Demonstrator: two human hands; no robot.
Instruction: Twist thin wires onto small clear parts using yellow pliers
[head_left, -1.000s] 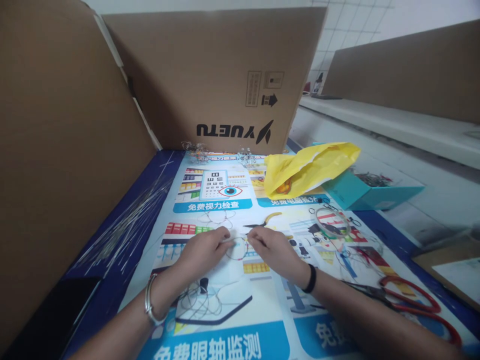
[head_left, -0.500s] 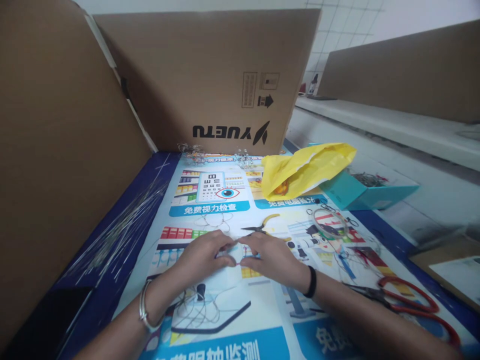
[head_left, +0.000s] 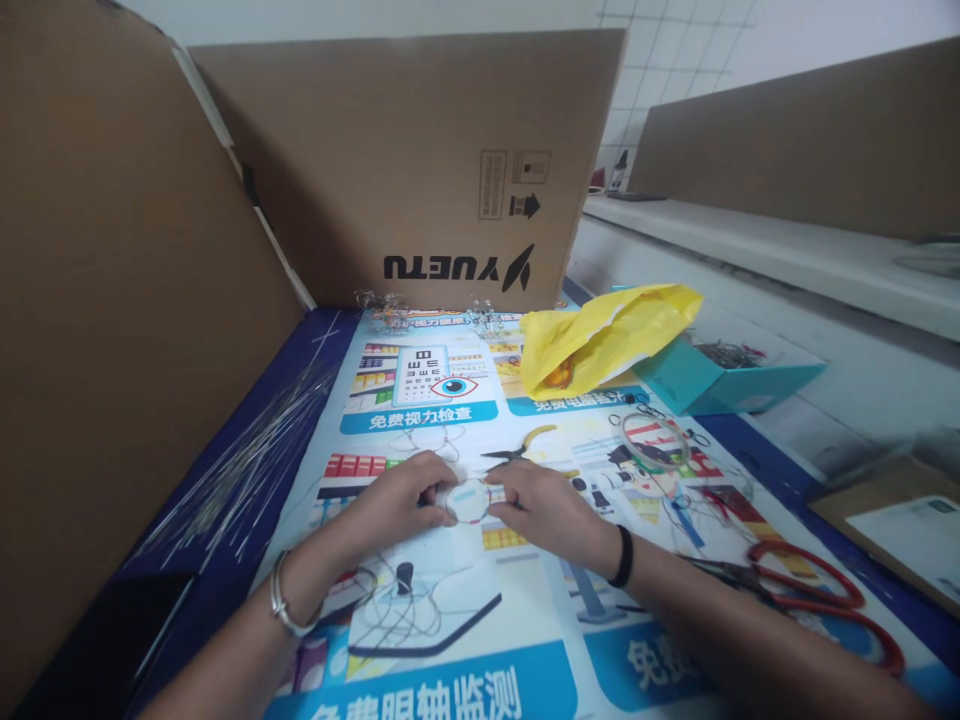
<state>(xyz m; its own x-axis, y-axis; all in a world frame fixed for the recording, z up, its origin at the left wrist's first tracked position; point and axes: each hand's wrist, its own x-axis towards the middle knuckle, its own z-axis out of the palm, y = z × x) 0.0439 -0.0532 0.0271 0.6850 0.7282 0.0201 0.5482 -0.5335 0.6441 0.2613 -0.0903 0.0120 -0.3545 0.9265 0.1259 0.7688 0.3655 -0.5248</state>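
Between my two hands is a small thin hoop [head_left: 471, 521] with a few coloured bits along it. The thumb and fingers of my left hand [head_left: 409, 495] pinch its left side. On the opposite side, my right hand [head_left: 551, 512] pinches the hoop. Just beyond my right hand lie pliers [head_left: 517, 453] with yellow handles. Loose thin wire [head_left: 397, 610] is tangled on the printed sheet [head_left: 442, 655], below my left hand.
Straight wires [head_left: 244, 460] lie along the left. Cardboard panels [head_left: 337, 150] stand at the left and back. A yellow bag [head_left: 615, 335] leans by a teal box [head_left: 750, 385]. A wire coil [head_left: 654, 442] and red-handled scissors [head_left: 817, 600] are on the right.
My hands have moved slightly apart and tilted, so the hoop's round outline now shows between them. The view has shifted slightly.
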